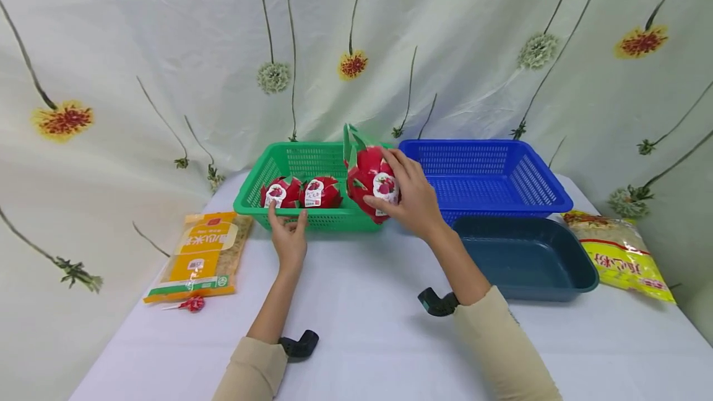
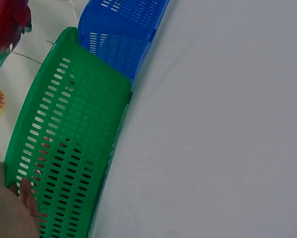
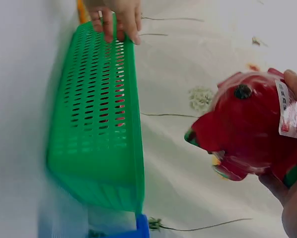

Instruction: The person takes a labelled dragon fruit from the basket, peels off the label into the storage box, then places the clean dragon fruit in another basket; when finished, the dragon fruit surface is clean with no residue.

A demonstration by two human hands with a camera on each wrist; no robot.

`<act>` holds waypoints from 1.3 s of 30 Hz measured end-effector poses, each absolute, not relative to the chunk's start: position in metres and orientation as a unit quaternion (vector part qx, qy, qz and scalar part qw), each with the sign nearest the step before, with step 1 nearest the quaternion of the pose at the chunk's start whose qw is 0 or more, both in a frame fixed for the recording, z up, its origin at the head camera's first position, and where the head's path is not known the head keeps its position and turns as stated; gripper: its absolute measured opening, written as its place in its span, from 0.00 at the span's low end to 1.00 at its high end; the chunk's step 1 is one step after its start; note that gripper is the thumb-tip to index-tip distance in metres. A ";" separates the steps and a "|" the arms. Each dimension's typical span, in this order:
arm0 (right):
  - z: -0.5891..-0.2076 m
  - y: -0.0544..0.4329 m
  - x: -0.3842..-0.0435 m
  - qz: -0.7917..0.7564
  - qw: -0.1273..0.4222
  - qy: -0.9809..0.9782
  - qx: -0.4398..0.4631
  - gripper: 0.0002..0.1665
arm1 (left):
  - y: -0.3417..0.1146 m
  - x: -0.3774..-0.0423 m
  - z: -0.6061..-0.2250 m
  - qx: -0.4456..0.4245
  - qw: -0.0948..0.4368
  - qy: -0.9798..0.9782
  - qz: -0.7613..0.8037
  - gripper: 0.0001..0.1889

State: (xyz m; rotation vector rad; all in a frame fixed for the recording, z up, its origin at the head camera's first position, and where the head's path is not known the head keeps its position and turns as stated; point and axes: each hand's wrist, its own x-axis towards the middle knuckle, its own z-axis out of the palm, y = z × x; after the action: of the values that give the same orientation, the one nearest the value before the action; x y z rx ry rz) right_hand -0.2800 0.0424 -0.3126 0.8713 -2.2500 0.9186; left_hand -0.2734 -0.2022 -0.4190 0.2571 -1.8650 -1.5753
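My right hand grips a red dragon fruit with green leafy tips and a white label. The fruit hangs over the right end of the green basket, and the right wrist view shows the held dragon fruit raised clear of that basket. At the front rim is my left hand, one finger over the edge and others against the outer slotted wall, holding the basket. Inside lie two more labelled dragon fruits, one on the left and one beside it.
To the right of the green basket stands a blue basket, with a dark teal tub in front of it. A yellow bag lies far right. On the left are an orange-and-clear food packet and a red lollipop.
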 end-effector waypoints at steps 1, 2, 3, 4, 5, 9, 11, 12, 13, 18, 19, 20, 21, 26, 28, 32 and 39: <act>-0.314 0.048 -0.273 0.333 0.270 -0.837 0.340 0.48 | -0.202 -0.274 -0.419 0.099 0.336 -0.716 -0.604 0.37; -0.316 0.055 -0.265 0.324 0.263 -0.836 0.356 0.48 | -0.202 -0.274 -0.419 0.099 0.337 -0.716 -0.603 0.37; -0.319 0.061 -0.258 0.316 0.254 -0.835 0.372 0.49 | -0.202 -0.274 -0.420 0.098 0.338 -0.716 -0.603 0.37; -0.322 0.068 -0.252 0.310 0.243 -0.833 0.388 0.49 | -0.202 -0.274 -0.420 0.098 0.338 -0.715 -0.604 0.37; -0.326 0.074 -0.246 0.306 0.231 -0.830 0.406 0.49 | -0.202 -0.275 -0.421 0.097 0.337 -0.714 -0.606 0.37; -0.343 0.098 -0.226 0.293 0.162 -0.819 0.467 0.48 | -0.203 -0.277 -0.423 0.093 0.334 -0.713 -0.609 0.37; -0.354 0.105 -0.220 0.288 0.127 -0.813 0.490 0.47 | -0.203 -0.276 -0.424 0.092 0.334 -0.714 -0.608 0.37; -0.359 0.107 -0.218 0.282 0.113 -0.812 0.499 0.47 | -0.203 -0.276 -0.424 0.091 0.336 -0.713 -0.609 0.37; -0.363 0.107 -0.218 0.275 0.101 -0.812 0.504 0.47 | -0.204 -0.276 -0.423 0.089 0.337 -0.712 -0.610 0.37; -0.378 0.095 -0.225 0.253 0.060 -0.809 0.526 0.46 | -0.205 -0.276 -0.422 0.085 0.338 -0.707 -0.616 0.37; -0.379 0.090 -0.228 0.250 0.053 -0.808 0.530 0.45 | -0.205 -0.276 -0.423 0.086 0.337 -0.708 -0.615 0.37; -0.380 0.085 -0.231 0.246 0.045 -0.807 0.535 0.45 | -0.205 -0.276 -0.423 0.088 0.337 -0.708 -0.614 0.37; -0.381 0.080 -0.234 0.241 0.036 -0.805 0.540 0.45 | -0.204 -0.276 -0.424 0.090 0.337 -0.708 -0.614 0.37; -0.383 0.060 -0.250 0.220 -0.006 -0.801 0.558 0.46 | -0.201 -0.278 -0.426 0.091 0.334 -0.704 -0.620 0.37; -0.383 0.057 -0.254 0.223 -0.024 -0.801 0.556 0.46 | -0.201 -0.278 -0.427 0.087 0.333 -0.705 -0.620 0.38; -0.384 0.056 -0.258 0.232 -0.049 -0.806 0.543 0.46 | -0.200 -0.278 -0.427 0.080 0.338 -0.708 -0.615 0.38; -0.389 0.061 -0.245 0.265 -0.037 -0.853 0.448 0.57 | -0.202 -0.278 -0.429 0.069 0.356 -0.695 -0.621 0.37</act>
State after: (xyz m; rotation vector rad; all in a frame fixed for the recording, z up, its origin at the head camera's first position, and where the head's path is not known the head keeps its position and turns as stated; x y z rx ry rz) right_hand -0.2455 0.0610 -0.3887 1.4396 -2.7451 0.8517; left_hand -0.2776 -0.2021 -0.4286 0.1779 -1.7952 -1.6040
